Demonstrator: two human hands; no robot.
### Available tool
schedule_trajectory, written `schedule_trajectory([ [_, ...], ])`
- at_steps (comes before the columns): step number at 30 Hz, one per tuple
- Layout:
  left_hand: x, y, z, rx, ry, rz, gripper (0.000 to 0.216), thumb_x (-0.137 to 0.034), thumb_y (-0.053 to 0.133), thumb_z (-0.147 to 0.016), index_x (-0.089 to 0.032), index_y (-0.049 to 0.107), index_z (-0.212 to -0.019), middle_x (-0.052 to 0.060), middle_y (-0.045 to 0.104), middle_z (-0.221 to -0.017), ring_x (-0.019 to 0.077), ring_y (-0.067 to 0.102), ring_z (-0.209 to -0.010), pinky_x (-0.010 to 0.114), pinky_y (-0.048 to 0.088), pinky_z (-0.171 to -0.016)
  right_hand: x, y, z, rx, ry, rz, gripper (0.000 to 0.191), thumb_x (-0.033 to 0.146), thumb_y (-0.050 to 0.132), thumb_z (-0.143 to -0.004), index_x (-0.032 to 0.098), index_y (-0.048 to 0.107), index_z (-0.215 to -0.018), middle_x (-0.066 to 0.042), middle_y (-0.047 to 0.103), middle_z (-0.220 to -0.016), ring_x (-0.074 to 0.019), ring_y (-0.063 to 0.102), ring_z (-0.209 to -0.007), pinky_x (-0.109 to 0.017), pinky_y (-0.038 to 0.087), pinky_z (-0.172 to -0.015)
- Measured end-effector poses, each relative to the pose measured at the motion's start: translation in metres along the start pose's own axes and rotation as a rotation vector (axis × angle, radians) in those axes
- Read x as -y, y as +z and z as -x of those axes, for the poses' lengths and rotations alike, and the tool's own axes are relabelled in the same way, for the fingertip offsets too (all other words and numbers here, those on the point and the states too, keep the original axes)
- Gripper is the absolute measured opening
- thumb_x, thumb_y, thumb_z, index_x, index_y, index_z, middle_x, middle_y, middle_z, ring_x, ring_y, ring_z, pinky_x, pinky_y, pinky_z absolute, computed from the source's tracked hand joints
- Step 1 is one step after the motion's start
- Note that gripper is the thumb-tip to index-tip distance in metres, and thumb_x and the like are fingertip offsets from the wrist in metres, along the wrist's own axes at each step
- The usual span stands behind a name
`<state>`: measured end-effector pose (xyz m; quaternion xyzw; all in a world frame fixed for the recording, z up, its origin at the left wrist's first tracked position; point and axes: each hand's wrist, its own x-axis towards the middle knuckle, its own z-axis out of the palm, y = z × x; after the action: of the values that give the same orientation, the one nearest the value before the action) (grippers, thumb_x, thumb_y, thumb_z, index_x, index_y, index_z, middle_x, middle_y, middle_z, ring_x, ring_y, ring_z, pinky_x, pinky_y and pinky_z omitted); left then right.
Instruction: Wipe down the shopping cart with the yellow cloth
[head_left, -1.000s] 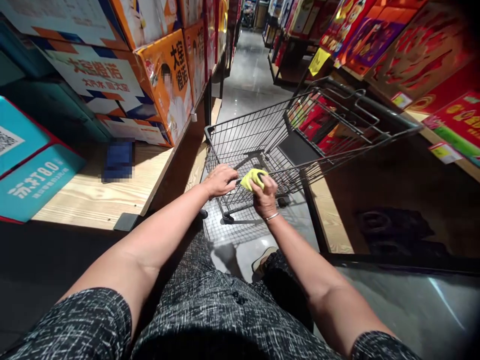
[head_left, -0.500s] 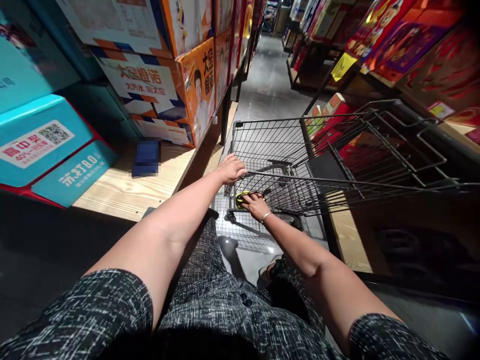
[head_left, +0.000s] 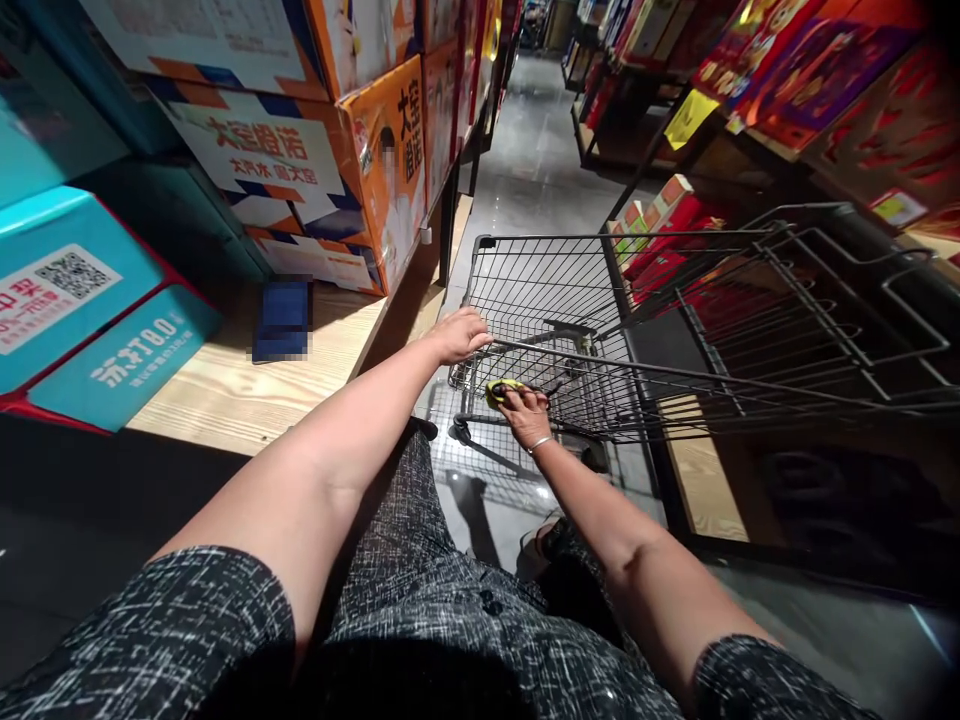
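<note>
A dark wire shopping cart (head_left: 547, 290) stands tilted across my view in the aisle. My left hand (head_left: 459, 335) is closed over its top rim near the left end. Lower down, my right hand (head_left: 527, 412), with a thin bracelet at the wrist, presses a yellow-green and black cloth (head_left: 498, 391) against the wire mesh on the cart's near side. The fingers of that hand are bent over the cloth and hide part of it. Beneath the cart, part of its lower frame and a wheel (head_left: 460, 430) show above the shiny floor.
On the left, orange and white cartons (head_left: 300, 170) and turquoise boxes (head_left: 97, 330) stand on a wooden shelf (head_left: 202, 390). A dark blue flat object (head_left: 283, 318), partly blurred, lies there. Red gift boxes (head_left: 757, 60) fill the right shelves. The grey aisle floor (head_left: 529, 130) runs ahead.
My right hand has slid a little to the right along the mesh with the cloth. My left hand keeps its hold on the rim. The shelf goods on the left have shifted leftward in view.
</note>
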<state>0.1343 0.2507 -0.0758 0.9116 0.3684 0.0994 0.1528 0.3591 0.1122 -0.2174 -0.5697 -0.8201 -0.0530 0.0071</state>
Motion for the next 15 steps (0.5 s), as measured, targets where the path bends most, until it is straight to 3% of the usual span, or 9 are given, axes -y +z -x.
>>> schedule_trajectory([
  [5,0.0,-0.002,0.001,-0.011,-0.003,-0.021,0.037,-0.044,0.043,-0.104,-0.02,0.07,-0.099,0.009,0.069,-0.114,0.0277,0.051,-0.127,0.044,0.044,-0.105,0.018,0.026,0.004,0.106,0.005,0.006,0.024,0.022,0.057,-0.097,0.032,0.077,-0.106,-0.001,0.065,-0.134,-0.0235,0.049,-0.122,-0.045,0.038,-0.102],
  [9,0.003,-0.001,0.0,-0.032,0.004,-0.015,0.036,-0.043,0.044,-0.103,-0.02,0.07,-0.096,0.009,0.069,-0.113,0.0272,0.052,-0.126,0.044,0.044,-0.106,0.009,0.014,0.0,0.109,-0.016,0.01,0.026,0.025,0.058,-0.098,0.036,0.077,-0.111,0.0,0.064,-0.138,-0.0241,0.048,-0.125,-0.045,0.037,-0.103],
  [12,0.006,0.0,-0.001,-0.047,0.004,-0.008,0.037,-0.044,0.044,-0.103,-0.021,0.071,-0.094,0.009,0.069,-0.111,0.0271,0.052,-0.125,0.044,0.044,-0.107,-0.01,-0.016,0.002,-0.078,-0.001,0.023,0.027,0.028,0.056,-0.099,0.038,0.078,-0.112,-0.002,0.063,-0.141,-0.0265,0.046,-0.127,-0.045,0.036,-0.101],
  [15,0.006,0.0,-0.001,-0.055,0.007,0.004,0.038,-0.046,0.044,-0.103,-0.021,0.071,-0.094,0.009,0.069,-0.111,0.0273,0.053,-0.124,0.044,0.045,-0.108,-0.03,-0.057,0.007,-0.441,0.102,0.051,0.025,0.03,0.057,-0.099,0.035,0.079,-0.108,-0.004,0.063,-0.138,-0.0274,0.042,-0.129,-0.046,0.034,-0.103],
])
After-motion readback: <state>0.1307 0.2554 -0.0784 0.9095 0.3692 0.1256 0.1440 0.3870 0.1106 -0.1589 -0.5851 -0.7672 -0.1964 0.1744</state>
